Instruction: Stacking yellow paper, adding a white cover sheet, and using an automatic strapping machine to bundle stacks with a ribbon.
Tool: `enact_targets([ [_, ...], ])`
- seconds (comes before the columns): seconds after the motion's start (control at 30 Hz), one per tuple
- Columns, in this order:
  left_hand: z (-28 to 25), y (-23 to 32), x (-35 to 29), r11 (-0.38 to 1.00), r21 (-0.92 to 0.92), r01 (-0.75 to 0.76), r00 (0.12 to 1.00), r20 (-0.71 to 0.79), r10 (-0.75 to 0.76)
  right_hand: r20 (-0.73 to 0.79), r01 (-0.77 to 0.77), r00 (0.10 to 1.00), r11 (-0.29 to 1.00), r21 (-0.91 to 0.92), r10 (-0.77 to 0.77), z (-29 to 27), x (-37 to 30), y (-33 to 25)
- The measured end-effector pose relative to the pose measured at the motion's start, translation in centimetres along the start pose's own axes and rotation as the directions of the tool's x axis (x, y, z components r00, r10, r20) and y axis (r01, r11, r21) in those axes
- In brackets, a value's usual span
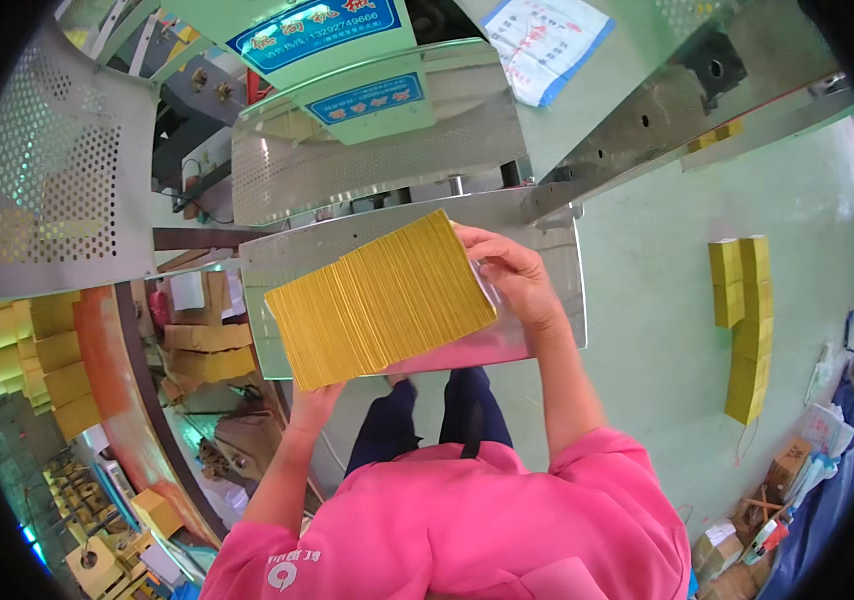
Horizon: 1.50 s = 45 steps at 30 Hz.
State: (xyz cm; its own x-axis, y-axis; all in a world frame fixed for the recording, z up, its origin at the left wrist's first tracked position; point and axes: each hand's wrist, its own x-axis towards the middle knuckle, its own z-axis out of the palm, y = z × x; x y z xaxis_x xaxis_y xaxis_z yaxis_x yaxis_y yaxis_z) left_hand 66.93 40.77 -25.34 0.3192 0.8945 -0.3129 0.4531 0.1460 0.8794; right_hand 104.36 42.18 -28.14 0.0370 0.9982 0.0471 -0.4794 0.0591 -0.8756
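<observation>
A thick stack of yellow paper sheets (382, 300) is held tilted between my two hands, its right end farther from me and its many thin edges facing up. My left hand (315, 404) grips the near left corner from below; its fingers are mostly hidden under the stack. At the right end, my right hand (509, 268) is closed on the stack, with fingers bent against the end face, where a pale surface shows. Beneath the stack lies a shiny metal tray table (547, 330) that reflects pink.
A metal machine with a perforated guard (377, 165) stands just beyond the tray. Another perforated panel (57, 190) is at far left. A steel beam (647, 115) slants across the upper right. Yellow paper blocks (750, 330) lie in rows on the right floor; more paper stacks (52, 350) are at left.
</observation>
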Motion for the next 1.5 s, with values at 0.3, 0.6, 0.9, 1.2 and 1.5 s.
enact_targets([
  [0.3, 2.1, 1.9, 0.5, 0.997, 0.053, -0.061, 0.997, -0.048, 0.064, -0.066, -0.063, 0.995, 0.983, 0.171, 0.076, 0.8, -0.7, -1.8],
  [0.6, 6.8, 5.6, 4.9, 0.976, 0.031, -0.216, 0.976, 0.031, 0.215, -0.605, 0.240, 0.779, 0.970, 0.045, -0.165, -0.2, -0.9, -0.6],
  [0.9, 4.9, 8.0, 5.5, 0.709, -0.694, 0.125, 0.984, 0.176, -0.002, -0.779, 0.361, 0.607, 0.928, 0.098, -0.154, -0.6, 0.3, -0.8],
  [1.2, 5.3, 9.8, 7.5, 0.775, -0.624, -0.097, 0.976, 0.094, 0.199, -0.843, 0.403, 0.515, 0.912, 0.080, -0.154, 0.7, 1.1, -0.2],
  [1.5, 7.8, 11.2, 7.9, 0.814, -0.542, -0.209, 0.963, 0.032, 0.268, -0.827, 0.004, 0.396, 0.902, -0.432, -0.398, 3.6, -2.8, -7.5],
])
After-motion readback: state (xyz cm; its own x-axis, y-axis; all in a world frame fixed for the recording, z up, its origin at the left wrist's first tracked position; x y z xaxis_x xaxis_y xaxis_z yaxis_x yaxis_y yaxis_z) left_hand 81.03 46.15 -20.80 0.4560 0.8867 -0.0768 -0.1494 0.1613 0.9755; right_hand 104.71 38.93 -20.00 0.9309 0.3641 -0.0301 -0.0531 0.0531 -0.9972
